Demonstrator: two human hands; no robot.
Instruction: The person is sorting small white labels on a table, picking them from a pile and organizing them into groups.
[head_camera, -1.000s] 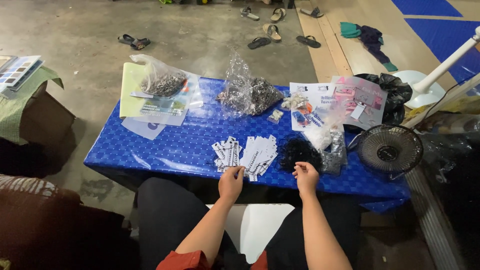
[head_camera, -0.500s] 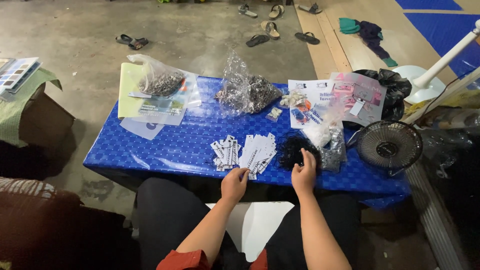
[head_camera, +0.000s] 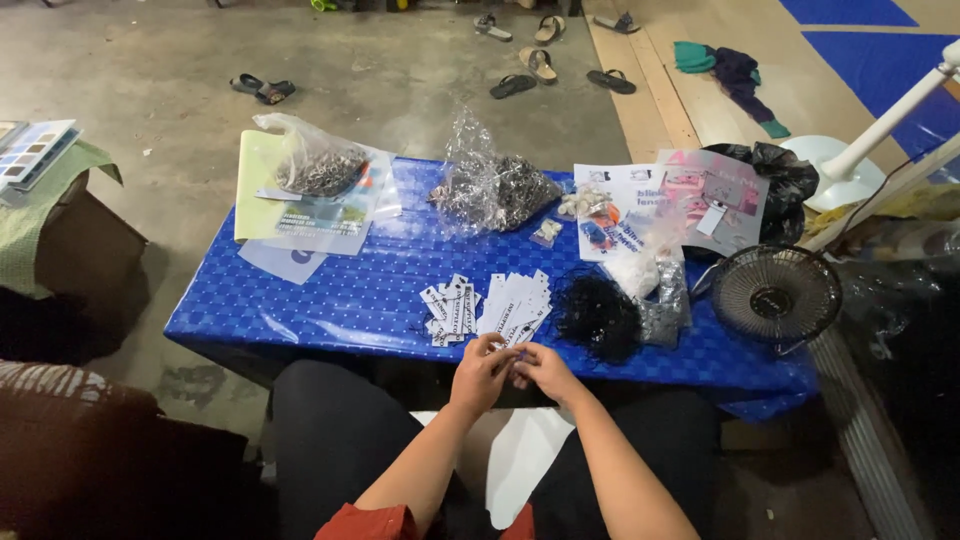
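A low counter (head_camera: 330, 300) draped in glossy blue checked plastic stands on a bare grey concrete floor (head_camera: 170, 150), stained in places. Several sandals (head_camera: 538, 62) lie scattered at the far side (one dark pair (head_camera: 262, 88) sits apart to the left). Pale wooden boards (head_camera: 665, 95) meet a blue mat (head_camera: 885, 55) at the upper right. A cardboard box (head_camera: 75, 250) under green cloth stands at left.

A low table under a blue checked plastic cloth (head_camera: 330, 300) fills mid-frame — on it white paper tags (head_camera: 490, 305) at centre, a black thread tangle (head_camera: 598, 318) just right, clear plastic bags (head_camera: 495, 188) above.
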